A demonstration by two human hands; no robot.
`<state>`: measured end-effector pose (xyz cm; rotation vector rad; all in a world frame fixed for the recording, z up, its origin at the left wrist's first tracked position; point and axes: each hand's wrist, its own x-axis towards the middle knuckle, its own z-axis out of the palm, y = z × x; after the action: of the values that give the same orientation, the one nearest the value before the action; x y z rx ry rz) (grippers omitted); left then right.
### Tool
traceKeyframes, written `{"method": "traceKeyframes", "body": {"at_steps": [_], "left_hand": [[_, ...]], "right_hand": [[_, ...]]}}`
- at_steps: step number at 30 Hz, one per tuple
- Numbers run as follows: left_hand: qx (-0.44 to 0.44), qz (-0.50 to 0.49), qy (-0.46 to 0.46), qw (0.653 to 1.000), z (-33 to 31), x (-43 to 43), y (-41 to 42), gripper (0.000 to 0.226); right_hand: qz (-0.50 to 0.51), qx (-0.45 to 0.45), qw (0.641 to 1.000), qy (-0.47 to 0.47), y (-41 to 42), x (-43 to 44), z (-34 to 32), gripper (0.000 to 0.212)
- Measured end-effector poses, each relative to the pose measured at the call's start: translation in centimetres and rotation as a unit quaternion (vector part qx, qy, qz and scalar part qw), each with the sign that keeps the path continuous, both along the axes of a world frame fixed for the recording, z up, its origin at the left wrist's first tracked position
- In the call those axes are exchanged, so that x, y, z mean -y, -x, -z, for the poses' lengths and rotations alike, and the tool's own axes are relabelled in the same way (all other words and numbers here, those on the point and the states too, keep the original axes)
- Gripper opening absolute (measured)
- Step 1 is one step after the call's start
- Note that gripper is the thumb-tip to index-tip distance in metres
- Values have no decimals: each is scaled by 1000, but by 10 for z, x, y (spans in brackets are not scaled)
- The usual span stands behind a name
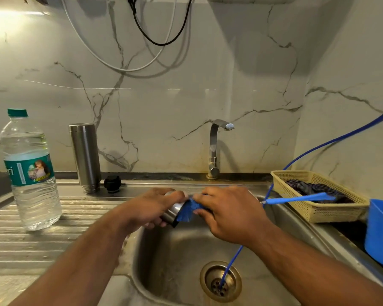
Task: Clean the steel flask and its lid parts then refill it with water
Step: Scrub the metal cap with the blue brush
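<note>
A marble wall (186, 102) backs a steel bench (53, 246) with a ribbed drainboard on the left. The sink (175, 261) is set into the bench to the right of the ribs, its drain (220, 281) near the front. A clear water bottle (29, 168) with a green cap stands upright on the drainboard at the far left and holds water. At the right edge a blue tub (380, 235) sits just beside a cream basket (318, 213), which holds a dark cloth (307, 186).

The flask (85, 155) stands mouth down at the back of the bench, well apart from the hands. The tap (215, 146) rises behind the sink, its spout turned right. A thin blue hose (341, 140) comes down from the right wall, passes behind the basket and the right wrist, and ends in the drain.

Both hands meet over the back of the sink. The left hand (155, 208) is curled round a steel cap (175, 209), holding it on its side with the open end facing right. The right hand (226, 215) pinches a blue brush (188, 209) close to its bristles, which touch the cap's open end; the brush handle sticks out to the right, over the basket. A small black stopper (112, 184) sits on the bench just right of the flask.
</note>
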<state>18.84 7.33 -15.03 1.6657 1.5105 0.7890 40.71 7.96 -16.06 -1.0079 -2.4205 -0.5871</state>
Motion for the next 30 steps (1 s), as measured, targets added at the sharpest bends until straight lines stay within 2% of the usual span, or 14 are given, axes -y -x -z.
{"method": "traceKeyframes", "body": {"at_steps": [4, 5, 7, 10, 15, 19, 21, 23, 26, 28, 30], "left_hand": [[153, -59, 15, 986, 5, -1, -3, 45], [157, -84, 11, 984, 8, -1, -4, 48], [107, -109, 4, 988, 15, -3, -7, 51], [51, -89, 10, 995, 13, -3, -14, 46], [104, -23, -6, 994, 7, -3, -23, 40], [195, -132, -29, 971, 12, -8, -23, 45], [156, -159, -24, 975, 15, -7, -24, 46], [109, -131, -7, 985, 17, -5, -29, 48], [109, -80, -6, 991, 9, 0, -37, 47], [144, -60, -30, 987, 5, 1, -39, 45], [216, -70, -43, 973, 5, 1, -39, 47]], "right_hand": [[-6, -9, 1000, 22, 3, 0, 2, 48], [-5, 1, 1000, 17, 2, -1, 2, 49], [-1, 24, 1000, 1, -1, -2, 2, 46], [17, 33, 999, -24, -7, -6, -1, 39], [38, -7, 999, 38, -9, -7, -2, 41], [7, 4, 1000, 2, -1, -3, 1, 43], [7, 22, 999, -30, -4, -1, -3, 38], [10, 21, 999, -48, -8, -3, -7, 33], [26, -6, 999, -33, -16, -7, -12, 36], [44, -31, 999, -1, -17, -8, -13, 41], [38, -52, 997, 30, -13, -4, -9, 43]]}}
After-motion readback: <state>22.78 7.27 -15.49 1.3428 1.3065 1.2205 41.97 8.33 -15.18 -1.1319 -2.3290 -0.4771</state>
